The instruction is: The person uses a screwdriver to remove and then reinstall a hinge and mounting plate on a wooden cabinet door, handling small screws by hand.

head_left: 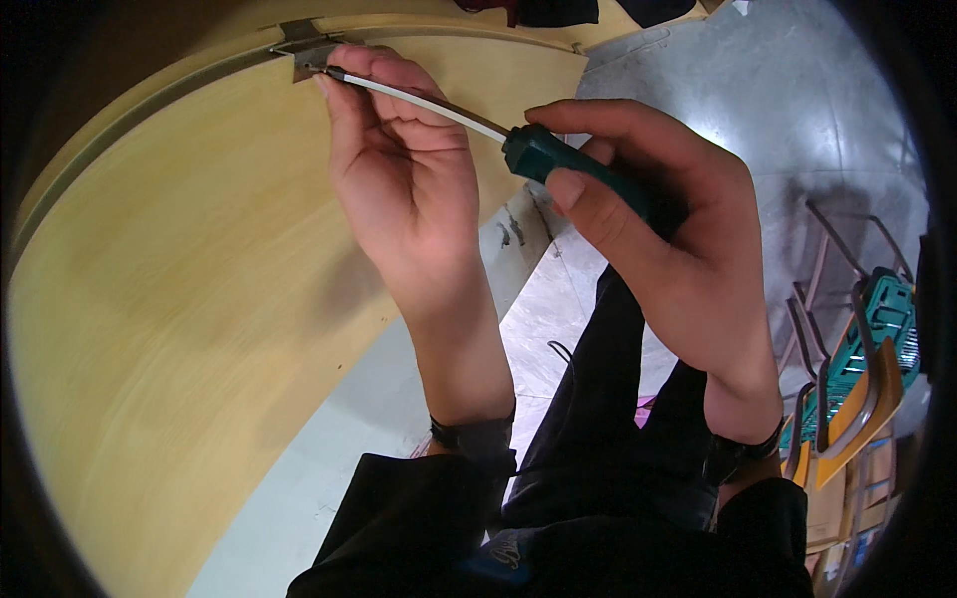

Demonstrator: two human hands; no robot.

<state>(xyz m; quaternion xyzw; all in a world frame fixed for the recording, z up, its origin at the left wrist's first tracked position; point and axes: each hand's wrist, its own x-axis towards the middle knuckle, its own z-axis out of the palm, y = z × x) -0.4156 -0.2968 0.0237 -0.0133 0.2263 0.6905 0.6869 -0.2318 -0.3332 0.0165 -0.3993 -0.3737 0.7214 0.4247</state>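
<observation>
My right hand (693, 239) is wrapped around the dark green handle of a screwdriver (538, 153), index finger stretched along it and thumb pressed to its side. The pale shaft slants up and left to a dark tip at a small metal hinge plate (304, 64) on the edge of a light wood panel (189, 239). There my left hand (411, 189), palm turned up, has its thumb and fingertips closed about the screwdriver's tip, against the plate. Whatever small piece sits between those fingertips is too tiny to make out.
A metal strip (150, 98) runs along the panel's curved-looking far edge. Grey shiny floor tiles (797, 90) lie to the right. A metal-framed chair (825, 249) with a green plastic case (882, 314) stands at the right, above cardboard (832, 513). Dark cloth (558, 10) lies at the top.
</observation>
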